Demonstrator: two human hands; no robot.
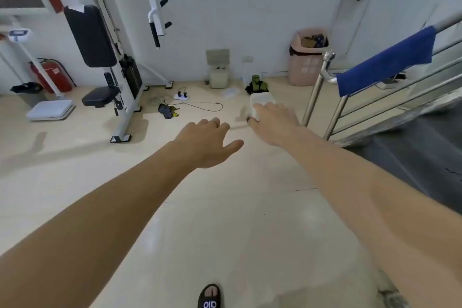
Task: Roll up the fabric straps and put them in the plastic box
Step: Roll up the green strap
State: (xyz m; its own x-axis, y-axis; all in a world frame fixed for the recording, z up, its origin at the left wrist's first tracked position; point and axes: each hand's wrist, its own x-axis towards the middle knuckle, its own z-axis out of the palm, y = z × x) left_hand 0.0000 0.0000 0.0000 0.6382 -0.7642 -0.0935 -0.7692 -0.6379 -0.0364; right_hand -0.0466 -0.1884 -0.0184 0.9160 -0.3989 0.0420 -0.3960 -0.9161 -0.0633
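Note:
Both my arms stretch forward over the cream floor. My left hand [207, 140] is held out with loose fingers and nothing in it. My right hand [272, 122] reaches further, its fingers spread in front of the white plastic box [262, 99], which sits on the floor and is partly hidden behind the hand. I cannot tell whether the hand touches the box. Just behind the box lies a green and black bundle of fabric straps [257, 85]. A dark blue and yellow fabric heap [167, 110] lies on the floor to the left.
A white weight machine [110, 57] stands at the left, with a power strip and cable [185, 96] beside it. A pink bin [307, 57] stands by the wall. A steel railing [322, 92] with a blue towel [385, 60] guards a stairwell at the right. My sandalled foot [209, 296] shows below.

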